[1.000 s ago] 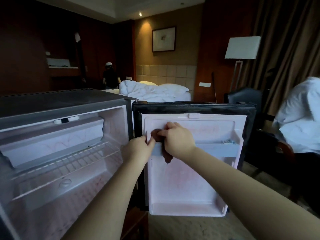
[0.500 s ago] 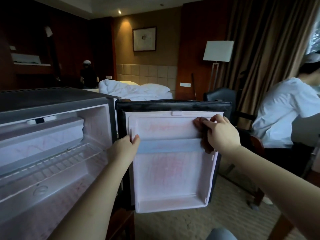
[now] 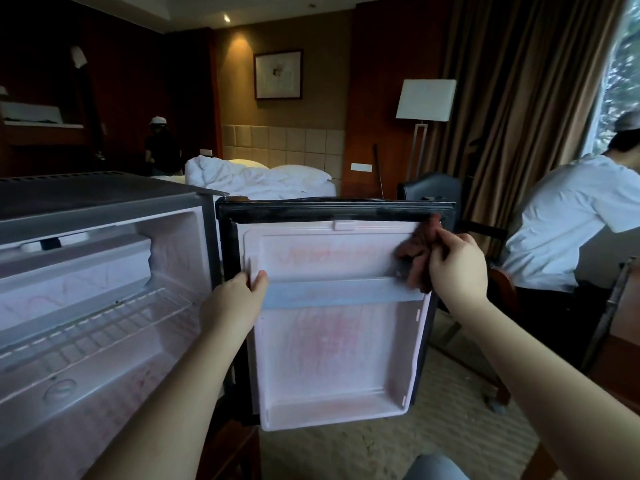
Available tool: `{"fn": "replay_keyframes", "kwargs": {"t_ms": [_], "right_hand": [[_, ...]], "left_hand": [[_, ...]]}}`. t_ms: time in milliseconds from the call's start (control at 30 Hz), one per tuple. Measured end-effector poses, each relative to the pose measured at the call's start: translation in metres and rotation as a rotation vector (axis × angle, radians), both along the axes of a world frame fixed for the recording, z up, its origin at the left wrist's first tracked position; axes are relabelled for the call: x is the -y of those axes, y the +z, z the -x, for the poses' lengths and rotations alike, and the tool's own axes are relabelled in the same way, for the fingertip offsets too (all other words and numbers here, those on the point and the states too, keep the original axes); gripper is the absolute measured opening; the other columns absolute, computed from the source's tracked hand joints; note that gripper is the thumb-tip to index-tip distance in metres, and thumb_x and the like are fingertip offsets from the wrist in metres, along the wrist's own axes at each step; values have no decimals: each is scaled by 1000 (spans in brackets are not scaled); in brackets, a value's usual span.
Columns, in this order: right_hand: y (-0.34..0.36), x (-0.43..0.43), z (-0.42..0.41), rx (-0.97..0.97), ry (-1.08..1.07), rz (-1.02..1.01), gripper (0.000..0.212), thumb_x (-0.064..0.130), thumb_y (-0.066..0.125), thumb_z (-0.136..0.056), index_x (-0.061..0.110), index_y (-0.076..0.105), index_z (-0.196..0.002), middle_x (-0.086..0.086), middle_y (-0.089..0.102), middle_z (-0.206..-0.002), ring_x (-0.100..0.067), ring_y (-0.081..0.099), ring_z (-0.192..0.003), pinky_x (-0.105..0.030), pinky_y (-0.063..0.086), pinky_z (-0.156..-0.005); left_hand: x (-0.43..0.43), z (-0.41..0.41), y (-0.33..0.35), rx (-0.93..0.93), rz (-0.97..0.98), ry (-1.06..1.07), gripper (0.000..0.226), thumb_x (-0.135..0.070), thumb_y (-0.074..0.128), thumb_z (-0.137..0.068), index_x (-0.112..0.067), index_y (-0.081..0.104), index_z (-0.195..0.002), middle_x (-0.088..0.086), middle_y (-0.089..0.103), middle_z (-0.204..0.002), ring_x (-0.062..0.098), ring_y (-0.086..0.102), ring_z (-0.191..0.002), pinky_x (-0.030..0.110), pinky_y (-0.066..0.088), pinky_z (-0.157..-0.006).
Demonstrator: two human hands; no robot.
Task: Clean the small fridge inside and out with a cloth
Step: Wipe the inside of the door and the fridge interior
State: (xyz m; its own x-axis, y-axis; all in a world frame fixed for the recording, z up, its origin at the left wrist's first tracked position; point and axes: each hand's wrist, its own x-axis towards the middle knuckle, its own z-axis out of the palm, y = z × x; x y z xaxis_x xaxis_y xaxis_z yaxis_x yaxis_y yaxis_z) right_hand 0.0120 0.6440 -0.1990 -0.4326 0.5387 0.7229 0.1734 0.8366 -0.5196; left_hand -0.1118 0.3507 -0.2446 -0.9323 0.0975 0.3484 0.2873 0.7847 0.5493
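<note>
Head view, cloth gripped in right hand, door's upper corner

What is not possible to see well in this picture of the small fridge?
Head view:
Dark brown cloth: partly covered by the right hand pinching it.
Grey fridge cabinet: cut by the left and bottom edges.
Red marks on the white inner door: too blurred to read.
Door's outer face: turned away from the camera.

The right hand has swept the brown cloth from beside the left hand, rightward across the upper inner panel of the fridge door, up into its top right corner. The hands, earlier side by side, are now well apart.
</note>
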Motion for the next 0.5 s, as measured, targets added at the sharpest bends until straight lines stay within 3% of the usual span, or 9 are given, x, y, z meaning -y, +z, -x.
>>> {"fn": "replay_keyframes", "kwargs": {"t_ms": [167, 233, 333, 500], "right_hand": [[11, -20, -16, -105, -98, 28, 42, 4, 49, -86, 14, 63, -124, -18, 54, -109, -36, 56, -97, -27, 38, -77], [12, -21, -13, 16, -157, -104, 42, 7, 52, -84, 16, 64, -124, -17, 52, -107, -39, 54, -96, -35, 45, -75], [6, -9, 1, 261, -164, -274, 35, 12, 54, -84, 9, 65, -117, -17, 50, -106, -39, 52, -97, -37, 45, -68], [-15, -27, 6, 496, -148, -39, 38, 16, 47, -91, 20, 62, -125, -10, 49, -113, -33, 58, -98, -35, 50, -75]], "left_hand": [[1, 0, -2, 3, -36, -9, 48, -53, 29, -95, -17, 60, -96, 11, 64, -92, 33, 59, -87, 39, 51, -82], [1, 0, -2, 17, -46, -13, 48, -54, 29, -94, -18, 60, -96, 10, 64, -92, 33, 59, -88, 40, 51, -83], [-2, 2, 3, 26, -19, -29, 46, -51, 31, -95, -15, 60, -93, 11, 64, -90, 32, 58, -86, 39, 51, -82], [-7, 3, 8, -19, 65, -11, 47, -48, 29, -96, -13, 57, -82, 9, 61, -83, 30, 56, -80, 35, 49, -75]]}}
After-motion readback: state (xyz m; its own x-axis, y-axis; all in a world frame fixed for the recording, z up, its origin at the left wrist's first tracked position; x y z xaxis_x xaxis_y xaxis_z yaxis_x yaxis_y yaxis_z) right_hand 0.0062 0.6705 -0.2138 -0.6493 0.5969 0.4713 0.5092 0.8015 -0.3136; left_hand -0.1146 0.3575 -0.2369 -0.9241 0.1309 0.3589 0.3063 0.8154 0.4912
